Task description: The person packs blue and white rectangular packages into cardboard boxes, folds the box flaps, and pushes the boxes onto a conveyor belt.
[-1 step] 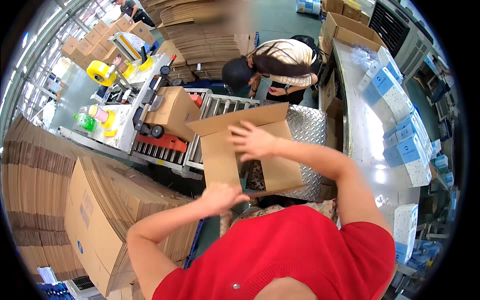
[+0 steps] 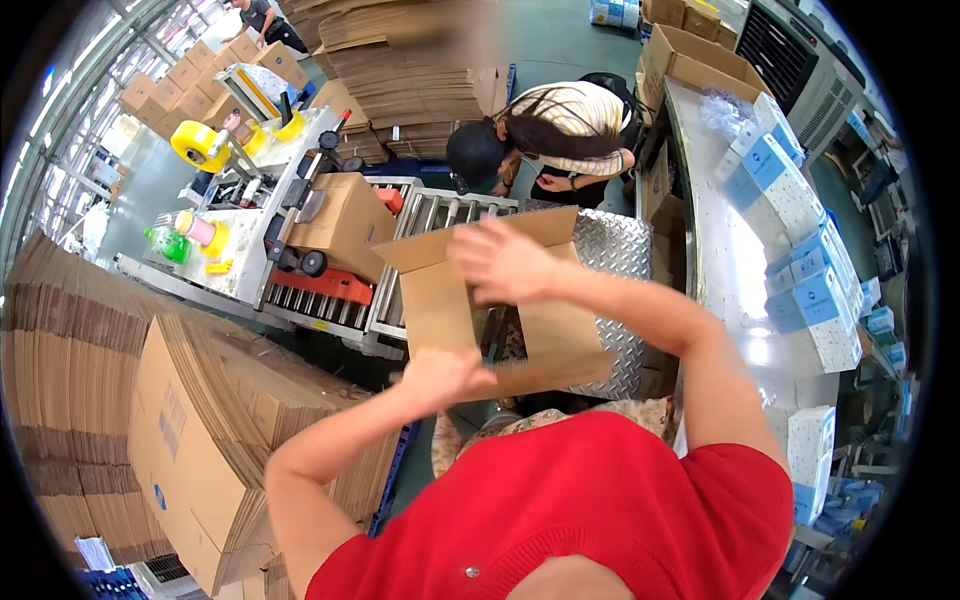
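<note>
An open cardboard box (image 2: pixel 435 305) sits in front of me, its side panels raised and a gap between its lower flaps. My left hand (image 2: pixel 445 378) is closed at the near left corner, fingers wrapped on the edge beside the blurred near flap. Over the left part of the box, my right hand (image 2: pixel 500 262) has its fingers apart, slightly smeared by motion, close to the far flap. Whether that palm touches the cardboard I cannot tell. Under the box's right side lies a patterned metal plate (image 2: pixel 630 262).
A roller conveyor (image 2: pixel 455 208) carries a closed carton (image 2: pixel 342 222) beside a taping machine (image 2: pixel 240 215). Flattened cartons (image 2: pixel 185 450) are stacked at left. A co-worker (image 2: pixel 575 130) bends over beyond the box. A metal table (image 2: pixel 715 270) at right holds blue-and-white boxes (image 2: pixel 825 305).
The near flap now shows more of its face. My left hand has shifted slightly up, and my right hand slightly left and up. The co-worker's hands have moved a little.
</note>
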### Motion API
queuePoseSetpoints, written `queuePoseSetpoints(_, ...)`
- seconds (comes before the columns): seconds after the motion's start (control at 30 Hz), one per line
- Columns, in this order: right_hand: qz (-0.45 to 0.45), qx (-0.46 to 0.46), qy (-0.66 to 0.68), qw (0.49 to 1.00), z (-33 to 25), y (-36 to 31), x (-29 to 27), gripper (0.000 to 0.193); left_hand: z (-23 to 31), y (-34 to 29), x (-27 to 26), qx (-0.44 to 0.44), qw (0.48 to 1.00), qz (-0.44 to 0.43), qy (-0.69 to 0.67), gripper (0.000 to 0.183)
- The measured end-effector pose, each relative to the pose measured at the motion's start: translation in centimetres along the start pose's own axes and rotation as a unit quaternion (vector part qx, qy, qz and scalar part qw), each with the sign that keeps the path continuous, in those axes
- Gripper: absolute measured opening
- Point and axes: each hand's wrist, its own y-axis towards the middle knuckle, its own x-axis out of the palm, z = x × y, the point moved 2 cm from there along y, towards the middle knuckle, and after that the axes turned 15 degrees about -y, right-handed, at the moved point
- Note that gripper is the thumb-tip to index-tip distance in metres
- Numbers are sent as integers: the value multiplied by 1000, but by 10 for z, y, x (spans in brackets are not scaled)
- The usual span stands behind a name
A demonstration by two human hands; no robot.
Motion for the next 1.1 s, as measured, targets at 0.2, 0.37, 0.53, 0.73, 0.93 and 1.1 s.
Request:
queuePoseSetpoints(0.2, -141, 273, 184, 933, 62, -8, 20, 56, -69, 117, 31, 307, 847, 430, 64, 29)
queuePoseSetpoints(0.37, -72, 346, 46, 934, -32, -116, 84, 60, -49, 81, 22, 508, 696, 493, 122, 28)
queuePoseSetpoints(0.53, -167, 609, 28, 775, 12, -238, 102, 59, -99, 126, 8, 231, 718, 591, -286, 26)
queuePoseSetpoints(0.73, -69, 750, 278, 596, 47, -354, 153, 57, -235, 234, 222, -173, 728, 125, -651, 70)
queuePoseSetpoints(0.93, 131, 738, 596, 287, -8, -319, 116, 59, -185, 82, 53, 166, 601, 146, -768, 49)
queuePoseSetpoints(1.1, 258, 592, 706, 291, -28, -335, 98, 73, -38, -2, -39, 273, 663, 177, -674, 47)
